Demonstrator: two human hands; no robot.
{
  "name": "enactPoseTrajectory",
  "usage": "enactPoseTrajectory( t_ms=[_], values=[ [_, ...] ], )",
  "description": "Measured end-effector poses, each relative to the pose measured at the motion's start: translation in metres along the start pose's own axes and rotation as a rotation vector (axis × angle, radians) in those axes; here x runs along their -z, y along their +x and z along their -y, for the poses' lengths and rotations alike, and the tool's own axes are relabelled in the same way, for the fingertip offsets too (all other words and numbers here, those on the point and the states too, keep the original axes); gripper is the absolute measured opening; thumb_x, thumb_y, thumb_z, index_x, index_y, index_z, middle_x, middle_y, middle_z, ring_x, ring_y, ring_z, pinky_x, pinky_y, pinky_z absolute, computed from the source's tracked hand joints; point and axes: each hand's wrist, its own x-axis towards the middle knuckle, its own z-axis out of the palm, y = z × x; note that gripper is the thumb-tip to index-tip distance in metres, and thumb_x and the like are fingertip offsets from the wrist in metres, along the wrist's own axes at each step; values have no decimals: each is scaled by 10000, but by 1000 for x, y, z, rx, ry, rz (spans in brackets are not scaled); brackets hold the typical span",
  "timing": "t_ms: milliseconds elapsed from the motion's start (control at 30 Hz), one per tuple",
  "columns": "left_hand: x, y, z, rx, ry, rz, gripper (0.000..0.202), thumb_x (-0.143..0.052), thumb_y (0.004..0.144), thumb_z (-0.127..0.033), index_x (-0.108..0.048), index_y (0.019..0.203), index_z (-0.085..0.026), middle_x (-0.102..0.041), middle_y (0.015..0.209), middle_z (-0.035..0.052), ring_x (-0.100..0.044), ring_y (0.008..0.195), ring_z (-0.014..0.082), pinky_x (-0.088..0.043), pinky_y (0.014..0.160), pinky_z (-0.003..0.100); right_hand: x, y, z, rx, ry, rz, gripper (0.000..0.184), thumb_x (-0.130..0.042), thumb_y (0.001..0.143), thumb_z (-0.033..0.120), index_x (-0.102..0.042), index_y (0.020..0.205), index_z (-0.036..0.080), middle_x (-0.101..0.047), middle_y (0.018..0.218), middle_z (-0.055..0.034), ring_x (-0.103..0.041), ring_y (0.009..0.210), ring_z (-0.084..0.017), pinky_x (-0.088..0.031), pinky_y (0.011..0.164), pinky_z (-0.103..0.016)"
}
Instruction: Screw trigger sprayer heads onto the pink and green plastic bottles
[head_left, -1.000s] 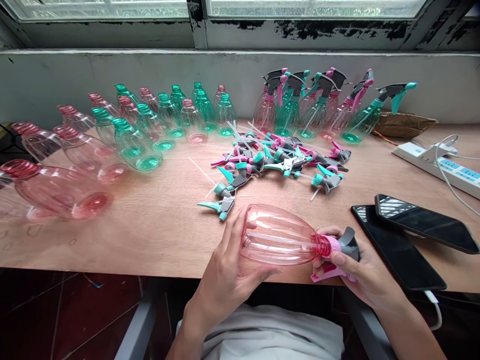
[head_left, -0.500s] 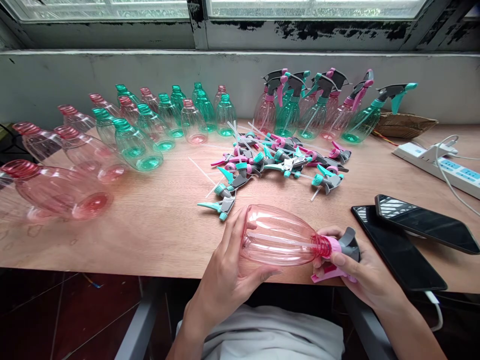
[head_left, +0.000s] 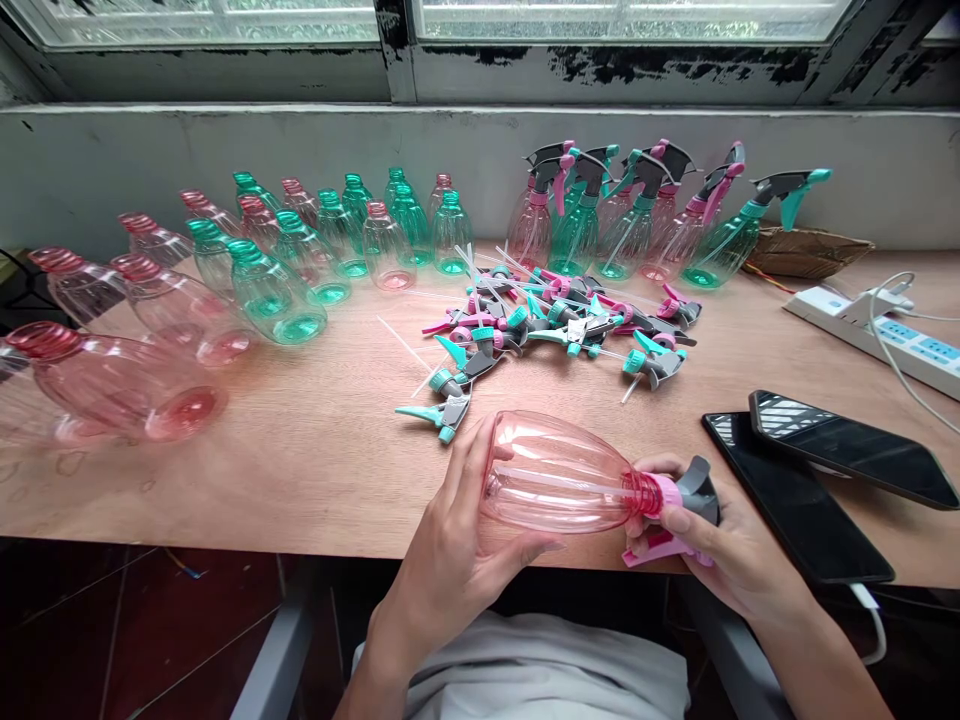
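A clear pink spray bottle (head_left: 562, 470) lies sideways between my hands at the table's front edge, its neck pointing right. My left hand (head_left: 465, 530) grips the bottle's base end, fingers behind it and thumb below. At the neck, my right hand (head_left: 720, 540) is closed around the pink-and-grey trigger sprayer head (head_left: 686, 495), thumb on the pink collar. The collar sits against the bottle's threaded neck; whether it is fully tight I cannot tell. Inside the bottle runs a pale dip tube. Just beyond lies a heap of loose trigger sprayers (head_left: 574, 320) in teal, pink and grey.
Open-necked pink and green bottles (head_left: 274, 300) stand at the left and back. Several bottles with sprayers fitted (head_left: 630, 225) line the wall at the right. Two phones (head_left: 795, 500) lie right of my hands, near a white power strip (head_left: 892, 330) and a brown basket (head_left: 814, 250).
Both hands keep the same hold on the pink spray bottle. The whole view has shifted very slightly; nothing on the table has visibly moved.
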Motion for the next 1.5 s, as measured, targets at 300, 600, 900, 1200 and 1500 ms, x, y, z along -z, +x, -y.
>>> enactPoseTrajectory(
  t_ms=[300, 600, 900, 1200, 1500],
  values=[
    [1, -1, 0, -1, 5, 0, 998, -788, 907, -460, -135, 1661, -407, -346, 1700, 60, -436, 1526, 290, -417, 1251, 404, 2, 0, -1, -4, 17, 24, 416, -951, 761, 390, -721, 1080, 254, -837, 713, -17, -824, 749, -285, -671, 555, -306],
    [1, 0, 0, 10, 9, 1, 1015, -796, 891, -481, -143, 1663, -394, -360, 1689, 85, -497, 1478, 313, -440, 1233, 439, 2, 0, 0, -14, -18, 23, 437, -950, 752, 423, -710, 1073, 251, -828, 710, -16, -781, 596, -256, -666, 541, -347],
    [1, 0, -2, 4, 5, -1, 1008, -786, 897, -487, -136, 1663, -403, -362, 1685, 85, -573, 1401, 304, -485, 1191, 422, 3, 1, -2, -19, 19, 21, 418, -956, 755, 382, -719, 1068, 239, -818, 698, -16, -769, 585, -228, -680, 550, -324],
    [1, 0, -1, 13, -4, 7, 1021, -797, 884, -499, -138, 1659, -417, -336, 1703, 60, -492, 1483, 292, -433, 1236, 395, 3, 1, -2, -24, 36, 26, 403, -960, 756, 368, -733, 1063, 238, -825, 703, -16, -785, 605, -226, -687, 567, -306],
    [0, 0, 0, 13, -2, 5, 1015, -806, 890, -462, -147, 1661, -400, -359, 1687, 53, -416, 1534, 291, -412, 1252, 392, 3, 0, -2, -22, 49, 30, 403, -967, 751, 373, -744, 1058, 237, -831, 714, -19, -776, 623, -205, -681, 578, -279]
  ],
)
